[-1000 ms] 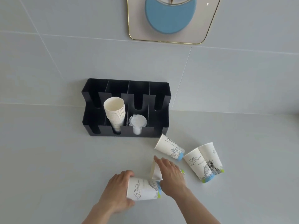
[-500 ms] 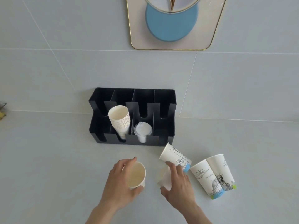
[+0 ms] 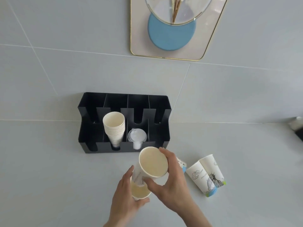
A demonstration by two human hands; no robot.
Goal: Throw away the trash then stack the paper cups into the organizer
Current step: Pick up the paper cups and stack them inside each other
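Observation:
My right hand (image 3: 170, 187) grips a paper cup (image 3: 153, 163) by its rim, mouth up, its base set into the mouth of a second paper cup (image 3: 140, 191) that my left hand (image 3: 126, 202) holds from below. Both are in front of the black organizer (image 3: 164, 128), which stands against the wall with a stack of paper cups (image 3: 114, 126) in its second slot and clear lids (image 3: 136, 136) in the third. Two printed cups (image 3: 207, 176) lie on their sides to the right. Another lying cup (image 3: 181, 163) shows partly behind my right hand.
The grey counter (image 3: 49, 177) meets a tiled wall behind the organizer. A gold-rimmed panel with a blue disc (image 3: 172, 36) hangs on the wall above. A dark object (image 3: 296, 128) sits at the far right edge.
My right hand picked a cup up off the counter and brought it mouth up over the cup in my left hand. The camera view shifted, so the organizer now sits lower in frame.

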